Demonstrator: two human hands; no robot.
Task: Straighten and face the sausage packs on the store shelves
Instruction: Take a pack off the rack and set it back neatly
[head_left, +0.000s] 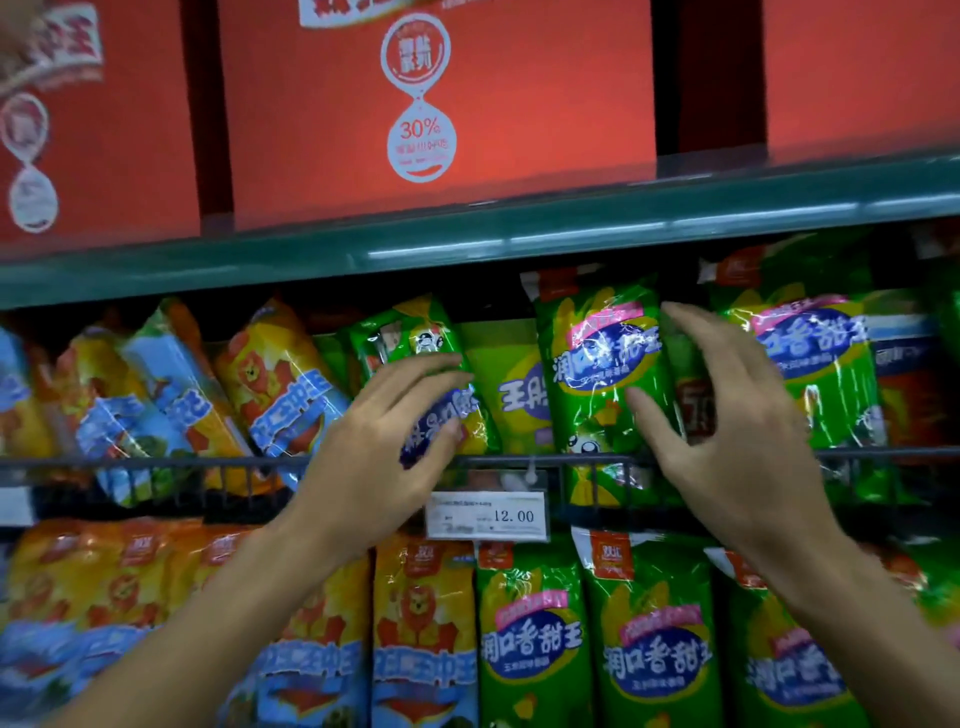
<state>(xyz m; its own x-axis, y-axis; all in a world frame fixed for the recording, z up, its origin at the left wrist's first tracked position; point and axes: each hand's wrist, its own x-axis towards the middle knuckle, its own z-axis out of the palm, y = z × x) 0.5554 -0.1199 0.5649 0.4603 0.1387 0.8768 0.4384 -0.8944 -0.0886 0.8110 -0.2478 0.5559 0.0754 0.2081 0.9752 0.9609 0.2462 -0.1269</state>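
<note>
Left hand (387, 441) clamped on tilted green sausage pack (415, 358), right hand (727, 415) fingers spread beside upright green pack (597, 364), wire shelf rail (156, 462) below

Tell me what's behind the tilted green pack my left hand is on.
Behind the tilted green pack, under the left hand, another green pack stands further back, showing blue lettering. Its lower left part is covered, and the shelf behind it is too dark to see.

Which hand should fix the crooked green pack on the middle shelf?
Probably the left. The left hand already has its fingers on the tilted green pack, so it could turn it upright. The right hand is open beside the upright green pack, farther away.
</note>
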